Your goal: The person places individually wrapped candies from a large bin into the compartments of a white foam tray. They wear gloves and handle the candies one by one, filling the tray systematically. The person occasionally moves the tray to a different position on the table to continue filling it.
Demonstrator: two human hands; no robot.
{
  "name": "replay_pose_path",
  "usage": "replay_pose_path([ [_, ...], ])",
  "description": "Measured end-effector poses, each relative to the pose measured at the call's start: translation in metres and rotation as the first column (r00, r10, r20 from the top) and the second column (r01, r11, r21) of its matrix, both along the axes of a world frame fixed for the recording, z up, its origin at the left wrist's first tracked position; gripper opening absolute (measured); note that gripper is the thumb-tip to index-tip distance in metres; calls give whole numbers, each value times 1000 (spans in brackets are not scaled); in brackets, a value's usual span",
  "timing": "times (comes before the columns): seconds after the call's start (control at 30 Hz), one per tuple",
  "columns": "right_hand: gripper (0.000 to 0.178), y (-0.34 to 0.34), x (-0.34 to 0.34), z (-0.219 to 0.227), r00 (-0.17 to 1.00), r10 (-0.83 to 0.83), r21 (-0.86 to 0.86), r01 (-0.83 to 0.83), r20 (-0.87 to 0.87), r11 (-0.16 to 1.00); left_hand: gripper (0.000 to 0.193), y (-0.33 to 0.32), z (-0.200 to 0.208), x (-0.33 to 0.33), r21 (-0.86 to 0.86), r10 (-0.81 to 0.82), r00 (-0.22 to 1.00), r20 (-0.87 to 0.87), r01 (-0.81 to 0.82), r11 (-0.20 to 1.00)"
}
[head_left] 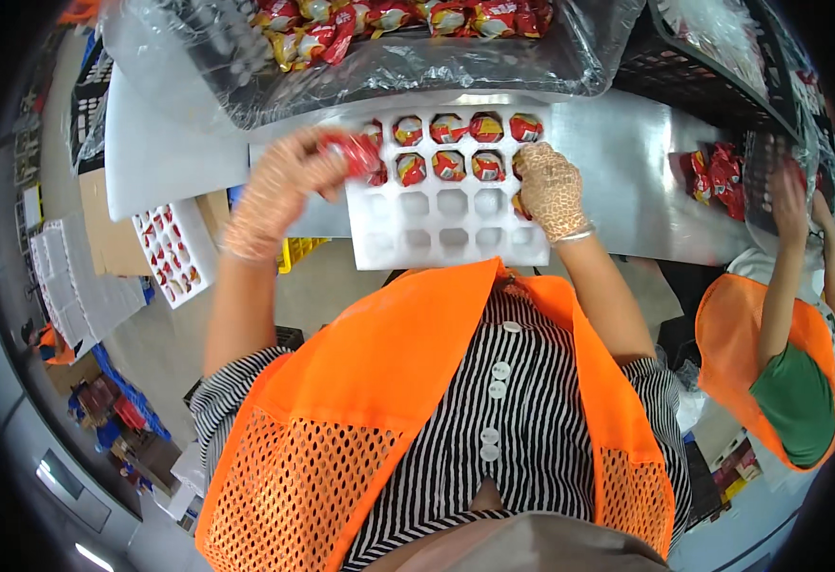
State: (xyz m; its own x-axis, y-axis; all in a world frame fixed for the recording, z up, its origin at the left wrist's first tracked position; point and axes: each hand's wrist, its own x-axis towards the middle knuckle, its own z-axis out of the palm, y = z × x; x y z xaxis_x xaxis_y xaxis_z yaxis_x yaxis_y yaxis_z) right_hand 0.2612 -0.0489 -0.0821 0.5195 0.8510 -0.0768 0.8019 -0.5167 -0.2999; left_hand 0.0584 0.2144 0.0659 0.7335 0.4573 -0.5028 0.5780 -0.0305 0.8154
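A white foam tray [451, 243] with rows of square pockets lies in front of me. Red-and-yellow foil-wrapped pieces sit in its two far rows, among them a wrapped piece [449, 166] in the middle. Most pockets in the two near rows show bare foam. Above the tray's far left corner, my gloved left hand [284, 186] is closed on a red wrapped piece [351, 153], slightly blurred. My gloved right hand [553, 191] curls at the tray's right edge, its fingers on a partly hidden wrapped piece [520, 204] in the right column.
Beyond the tray stands a plastic-lined bin [417, 71] holding several wrapped pieces. A black crate [713, 67] is at far right, with loose wrapped pieces [718, 179] on the metal table [646, 181]. A co-worker in an orange vest [737, 324] reaches in on the right.
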Motion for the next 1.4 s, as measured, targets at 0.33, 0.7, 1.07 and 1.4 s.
replay_pose_path([
  [0.33, 30, -1, -2, 4, 999, -26, 31, 27, -20, 999, 31, -55, -108, -54, 382, -88, 982, -168, 147, 912],
  [0.7, 24, 25, -2, 44, 971, 214, -138, -198, 108, 970, 16, -86, -152, -37, 709, -175, 838, -517, 534, 461],
  [1.07, 45, 340, 76, 108, 984, 8, 208, -45, 178, 977, 16, -83, -157, -44, 663, -259, 908, -329, 417, 622],
  [1.4, 39, 365, 117, 101, 998, -60, 96, 60, -11, 994, 15, 57, 4, 60, 876, -487, 872, 48, 197, 440],
])
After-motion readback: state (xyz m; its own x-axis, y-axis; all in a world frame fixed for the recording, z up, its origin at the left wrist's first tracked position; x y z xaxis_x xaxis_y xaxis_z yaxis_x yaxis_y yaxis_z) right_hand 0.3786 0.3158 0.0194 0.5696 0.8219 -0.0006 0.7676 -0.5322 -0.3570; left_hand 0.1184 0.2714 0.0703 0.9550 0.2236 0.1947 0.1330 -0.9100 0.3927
